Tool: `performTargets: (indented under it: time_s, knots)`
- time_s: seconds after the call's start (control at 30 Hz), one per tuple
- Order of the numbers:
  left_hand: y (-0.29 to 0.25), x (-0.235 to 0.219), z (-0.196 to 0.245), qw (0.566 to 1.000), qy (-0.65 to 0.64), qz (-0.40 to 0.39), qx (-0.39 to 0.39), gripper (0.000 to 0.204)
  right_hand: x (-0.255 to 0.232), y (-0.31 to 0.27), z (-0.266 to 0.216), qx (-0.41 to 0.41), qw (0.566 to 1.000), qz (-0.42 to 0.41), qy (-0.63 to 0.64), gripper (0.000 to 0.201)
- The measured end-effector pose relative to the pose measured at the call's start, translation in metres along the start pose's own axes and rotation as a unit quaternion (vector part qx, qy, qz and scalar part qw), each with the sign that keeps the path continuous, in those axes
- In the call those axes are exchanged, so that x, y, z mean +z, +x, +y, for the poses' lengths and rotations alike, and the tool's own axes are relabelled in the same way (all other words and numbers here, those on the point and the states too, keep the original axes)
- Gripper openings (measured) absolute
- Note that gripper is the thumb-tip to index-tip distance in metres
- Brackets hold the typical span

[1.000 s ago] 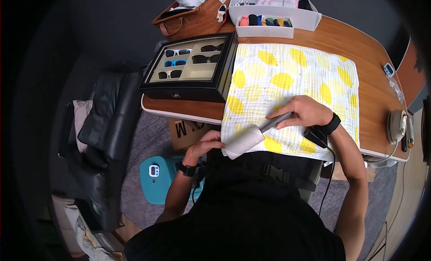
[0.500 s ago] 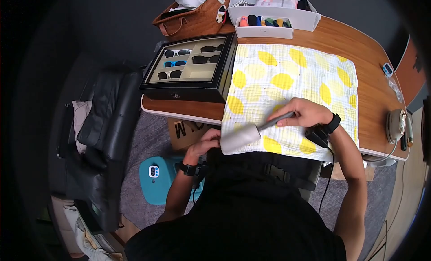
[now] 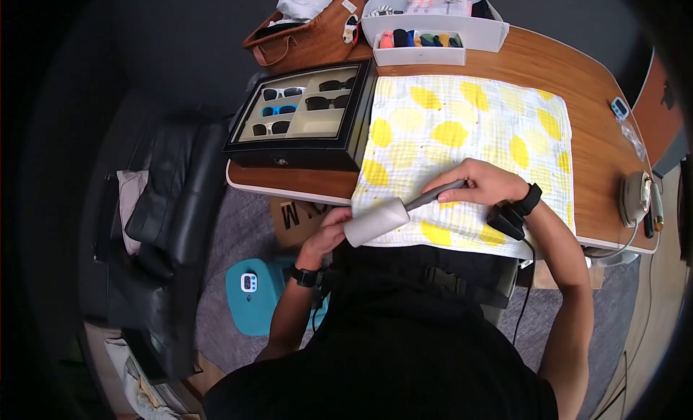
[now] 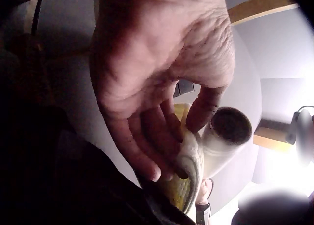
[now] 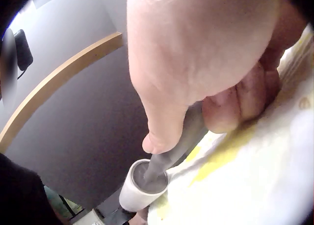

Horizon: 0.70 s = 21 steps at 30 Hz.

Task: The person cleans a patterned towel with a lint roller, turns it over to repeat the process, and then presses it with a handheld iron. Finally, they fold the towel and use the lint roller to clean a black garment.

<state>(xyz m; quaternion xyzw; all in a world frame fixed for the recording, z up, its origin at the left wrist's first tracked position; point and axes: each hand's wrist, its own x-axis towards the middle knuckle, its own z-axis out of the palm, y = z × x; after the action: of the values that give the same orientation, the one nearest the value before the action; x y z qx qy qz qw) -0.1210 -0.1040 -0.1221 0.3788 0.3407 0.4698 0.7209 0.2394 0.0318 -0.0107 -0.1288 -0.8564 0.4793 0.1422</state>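
A lint roller (image 3: 377,221) with a white sheet roll and a grey handle lies over the near left corner of a white cloth with yellow lemon-like shapes (image 3: 449,134). My right hand (image 3: 482,183) grips the handle, thumb along it in the right wrist view, where the roll's handle end (image 5: 142,190) faces the camera. At the cloth's left corner, my left hand (image 3: 328,234) pinches the edge. The left wrist view shows the folded cloth edge (image 4: 189,158) between thumb and fingers, with the roller's open end (image 4: 230,126) just beside the thumb.
A black case of sunglasses (image 3: 299,147) borders the cloth on the left. Behind stand a brown basket (image 3: 310,41), a white box of rolled coloured items (image 3: 420,56) and a larger white bin (image 3: 491,34). A corded beige device (image 3: 635,198) sits at the table's right edge.
The roller has shifted a little left along the cloth's near edge, with my right hand following slightly. My left hand stays at the cloth's corner. The head view has tilted a little.
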Motion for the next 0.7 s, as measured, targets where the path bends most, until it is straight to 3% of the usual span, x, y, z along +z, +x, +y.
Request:
performTargets:
  time_s: [0.03, 0.1, 0.13, 0.17, 0.23, 0.3, 0.33, 0.37, 0.5, 0.53, 0.57, 0.63, 0.67, 0.7]
  knots:
    - [0.002, -0.005, 0.0, 1.0, -0.001, -0.003, 0.001, 0.028, 0.0, 0.0, -0.001, -0.016, 0.999, 0.025, 0.018, 0.03]
    - [0.004, -0.012, 0.0, 0.99, 0.104, -0.096, -0.017, 0.033, -0.006, -0.002, -0.009, 0.009, 1.0, -0.005, 0.002, 0.03]
    - [0.004, -0.012, -0.003, 0.989, 0.097, -0.107, -0.018, 0.037, -0.01, -0.002, -0.016, 0.047, 0.998, -0.047, -0.009, 0.029]
    - [0.001, -0.013, -0.004, 0.989, 0.098, -0.111, -0.016, 0.037, -0.013, -0.001, -0.021, 0.086, 0.992, -0.087, -0.022, 0.029]
    - [-0.002, -0.012, -0.002, 0.985, 0.166, -0.044, -0.007, 0.04, -0.02, -0.004, -0.022, 0.115, 0.991, -0.07, -0.018, 0.029]
    - [0.001, -0.02, -0.01, 0.978, 0.205, -0.036, -0.009, 0.039, -0.034, -0.014, -0.009, 0.074, 0.996, -0.017, 0.045, 0.031]
    - [0.002, -0.019, -0.009, 0.985, 0.16, -0.06, -0.022, 0.038, -0.047, -0.02, -0.001, 0.097, 0.995, 0.017, 0.028, 0.032]
    - [0.003, -0.019, -0.009, 0.985, 0.146, -0.095, -0.011, 0.037, -0.059, -0.027, 0.008, 0.069, 0.995, 0.073, -0.02, 0.032]
    - [0.003, -0.015, -0.009, 0.983, 0.16, -0.093, 0.002, 0.034, -0.084, -0.037, 0.032, 0.215, 0.905, 0.318, -0.181, 0.045]
    - [0.004, -0.012, -0.008, 0.982, 0.172, -0.081, 0.014, 0.031, -0.084, -0.037, 0.038, 0.213, 0.89, 0.352, -0.197, 0.047]
    - [0.006, -0.011, -0.006, 0.981, 0.174, -0.08, 0.019, 0.031, -0.084, -0.038, 0.043, 0.209, 0.89, 0.353, -0.2, 0.047]
    - [0.004, 0.012, 0.017, 0.914, 0.403, -0.008, 0.033, 0.025, -0.086, -0.033, 0.042, 0.262, 0.871, 0.353, -0.218, 0.046]
    - [0.002, 0.027, 0.032, 0.872, 0.483, 0.018, 0.077, 0.014, -0.095, -0.035, 0.038, 0.273, 0.886, 0.301, -0.226, 0.044]
    - [0.0, 0.041, 0.043, 0.871, 0.484, 0.025, 0.08, 0.014, -0.108, -0.037, 0.037, 0.266, 0.888, 0.297, -0.228, 0.044]
